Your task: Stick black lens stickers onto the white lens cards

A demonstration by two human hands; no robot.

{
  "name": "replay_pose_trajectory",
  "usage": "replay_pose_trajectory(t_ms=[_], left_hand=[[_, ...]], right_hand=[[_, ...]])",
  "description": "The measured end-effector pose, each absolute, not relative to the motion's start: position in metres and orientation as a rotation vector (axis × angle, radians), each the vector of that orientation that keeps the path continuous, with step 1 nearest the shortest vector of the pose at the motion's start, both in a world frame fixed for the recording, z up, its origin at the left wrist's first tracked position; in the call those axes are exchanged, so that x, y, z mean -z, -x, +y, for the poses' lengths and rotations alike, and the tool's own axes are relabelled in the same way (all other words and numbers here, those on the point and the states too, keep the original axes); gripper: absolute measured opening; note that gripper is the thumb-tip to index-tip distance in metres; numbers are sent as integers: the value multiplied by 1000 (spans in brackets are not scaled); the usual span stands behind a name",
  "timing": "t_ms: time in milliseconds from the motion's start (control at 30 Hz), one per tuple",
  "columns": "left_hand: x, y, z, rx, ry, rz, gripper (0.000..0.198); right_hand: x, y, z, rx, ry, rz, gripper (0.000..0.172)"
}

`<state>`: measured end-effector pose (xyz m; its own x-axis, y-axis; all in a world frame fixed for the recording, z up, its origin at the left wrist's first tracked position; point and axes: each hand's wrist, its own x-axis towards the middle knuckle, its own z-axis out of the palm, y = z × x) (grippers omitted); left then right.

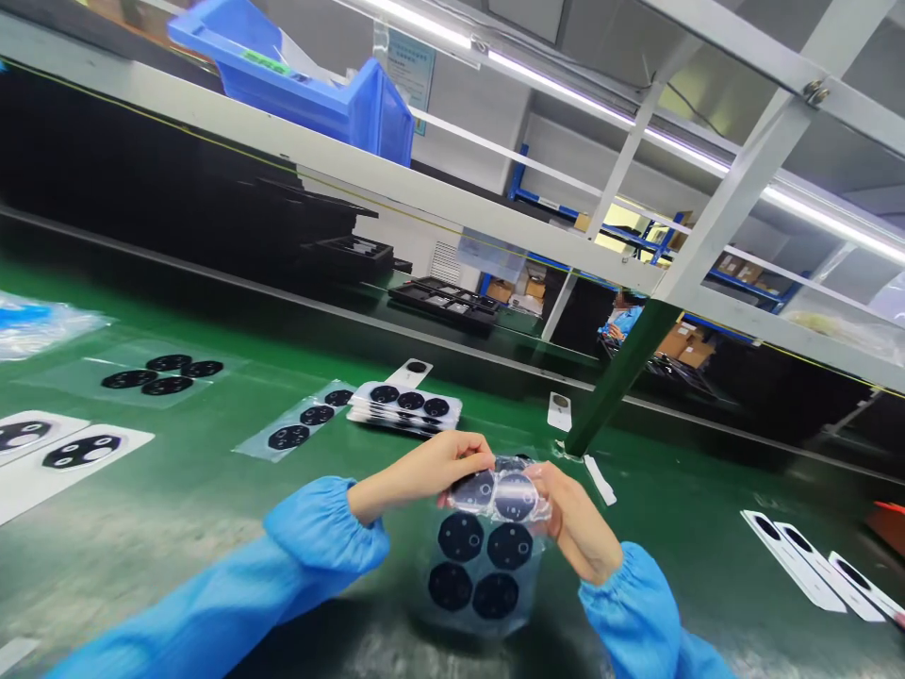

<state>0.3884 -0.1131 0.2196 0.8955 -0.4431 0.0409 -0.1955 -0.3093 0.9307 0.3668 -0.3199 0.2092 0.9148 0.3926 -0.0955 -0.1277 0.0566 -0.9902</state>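
Both hands are in the lower middle of the view, pinching the upper part of a clear plastic sheet (487, 547) with several black round pieces on it. My left hand (459, 460) grips its top left, thumb and fingers together. At the upper right edge, my right hand (566, 514) has its fingers closed on the same sheet. The top of the sheet looks folded or creased and shines between the hands. Its lower part hangs toward me above the green table (339, 538). Just behind my left hand lies a stack of white sheets (405, 407) with black discs.
Clear strips with black discs (304, 420) lie left of the stack. White cards (71, 462) are far left, and white strips (792, 561) far right. A green post (626, 377) rises behind my right hand. Overhead, a shelf bears a blue bin (304, 94). A person (618, 321) is in the background.
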Motion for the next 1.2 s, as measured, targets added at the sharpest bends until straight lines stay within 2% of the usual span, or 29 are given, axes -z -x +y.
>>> replay_pose_trajectory(t_ms=[233,400,500,600,633,767,1000,1200], left_hand=[[-174,-388,-116,466,-1703,-270,35],[-153,-384,-107,619,-1607,-151,37],[-154,-394,-100,599,-1571,-139,36],[-160,-408,-90,581,-1570,-191,40],[-162,-413,-87,585,-1576,-216,42],[-170,-431,-79,591,-1612,-291,41],[-155,-474,-97,452,-1757,-251,19],[-135,-496,-108,373,-1831,-166,29]], right_hand=[[-142,-344,-326,-645,1391,-107,57],[-110,-346,-329,-575,1380,-155,58],[-114,-362,-329,-444,1718,-297,53],[-124,-388,-335,-238,2045,-457,62],[-126,-397,-338,-184,2093,-486,60],[-124,-427,-349,-64,2276,-644,36],[-101,-454,-350,130,2550,-513,40],[-97,-464,-350,270,2508,-420,36]])
